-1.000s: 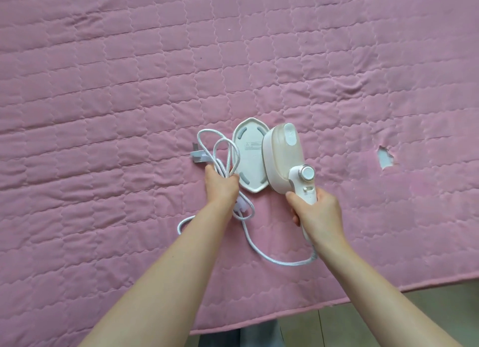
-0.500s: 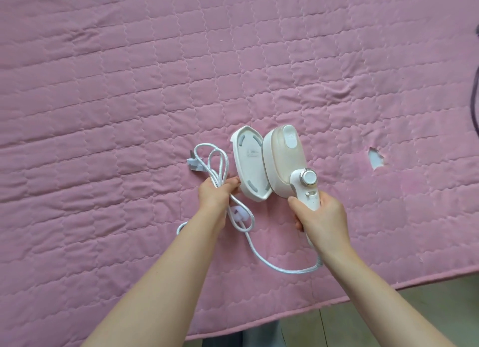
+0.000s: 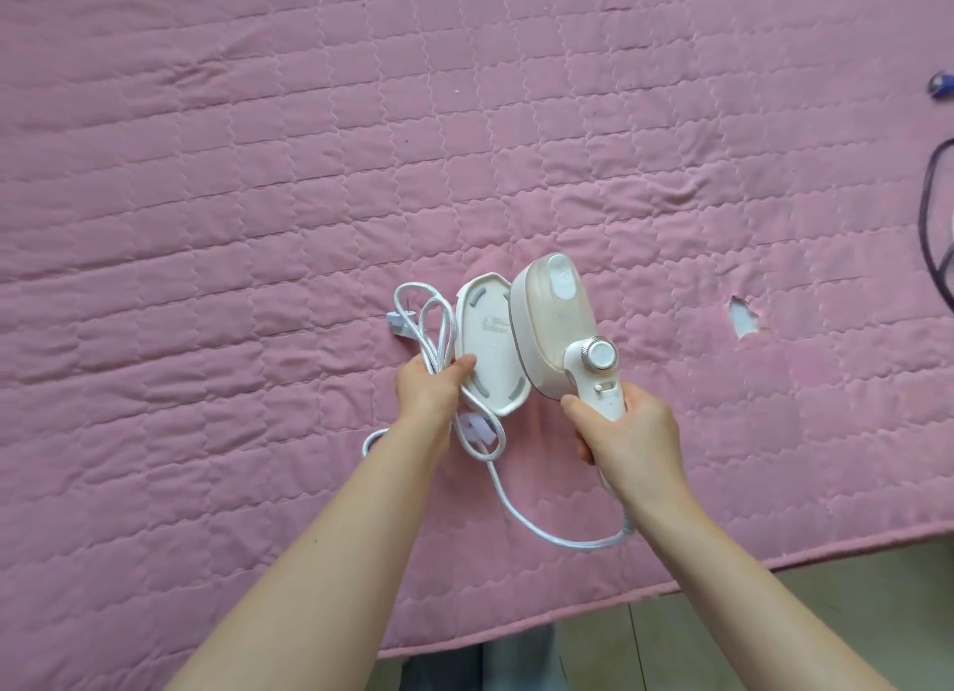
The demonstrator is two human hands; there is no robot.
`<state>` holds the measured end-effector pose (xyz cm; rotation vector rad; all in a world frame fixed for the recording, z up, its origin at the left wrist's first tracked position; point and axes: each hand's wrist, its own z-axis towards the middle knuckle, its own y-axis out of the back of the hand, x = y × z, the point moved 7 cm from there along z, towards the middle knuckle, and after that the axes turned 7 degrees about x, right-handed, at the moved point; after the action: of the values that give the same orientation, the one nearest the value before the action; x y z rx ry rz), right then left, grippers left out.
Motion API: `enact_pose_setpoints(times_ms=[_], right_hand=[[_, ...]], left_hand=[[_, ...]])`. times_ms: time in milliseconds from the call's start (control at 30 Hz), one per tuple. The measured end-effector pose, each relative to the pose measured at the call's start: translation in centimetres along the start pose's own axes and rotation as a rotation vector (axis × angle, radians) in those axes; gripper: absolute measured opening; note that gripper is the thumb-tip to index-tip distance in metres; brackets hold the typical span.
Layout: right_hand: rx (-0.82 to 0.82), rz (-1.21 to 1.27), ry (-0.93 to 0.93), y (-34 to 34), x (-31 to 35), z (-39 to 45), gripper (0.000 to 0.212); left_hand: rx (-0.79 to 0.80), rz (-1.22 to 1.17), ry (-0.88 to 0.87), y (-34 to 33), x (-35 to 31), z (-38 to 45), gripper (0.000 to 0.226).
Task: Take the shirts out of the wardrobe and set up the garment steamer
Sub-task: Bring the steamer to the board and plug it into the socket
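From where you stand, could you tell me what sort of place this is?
Probably a bedroom: a pink quilted bedspread fills the view, its edge dropping to a pale tiled floor, and a white handheld garment steamer is held over it.

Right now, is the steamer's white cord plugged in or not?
Not plugged in. The cord is bunched in loops in the left hand, and its plug lies bare on the pink quilt.

A bed (image 3: 258, 226) covered in a pink quilted cover, torn at one spot (image 3: 746, 317); a white power cord (image 3: 542, 530) trails across it.
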<state>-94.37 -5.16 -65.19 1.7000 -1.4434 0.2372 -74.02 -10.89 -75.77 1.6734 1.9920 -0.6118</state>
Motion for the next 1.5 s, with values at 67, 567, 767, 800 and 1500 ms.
enact_pose_setpoints(times_ms=[67,567,767,800,1500], right_hand=[[0.003,-0.008,0.002,0.1,0.2,-0.7,0.022],[0.046,-0.003,0.075,3.1,10.2,-12.6,0.018],[0.128,-0.056,0.154,3.6,15.3,-18.3,0.017],[0.143,-0.074,0.173,3.6,16.1,-19.2,0.017],[0.656,-0.463,0.584,2.9,22.4,-35.2,0.014]], left_hand=[[0.012,-0.017,-0.002,0.3,-0.2,-0.5,0.010],[0.038,-0.294,-0.050,7.0,-6.2,-14.4,0.011],[-0.031,-0.432,-0.074,11.2,-7.7,-21.6,0.015],[-0.049,-0.455,-0.084,11.9,-7.8,-22.7,0.018],[-0.481,-0.989,-0.242,17.1,-1.0,-47.4,0.022]])
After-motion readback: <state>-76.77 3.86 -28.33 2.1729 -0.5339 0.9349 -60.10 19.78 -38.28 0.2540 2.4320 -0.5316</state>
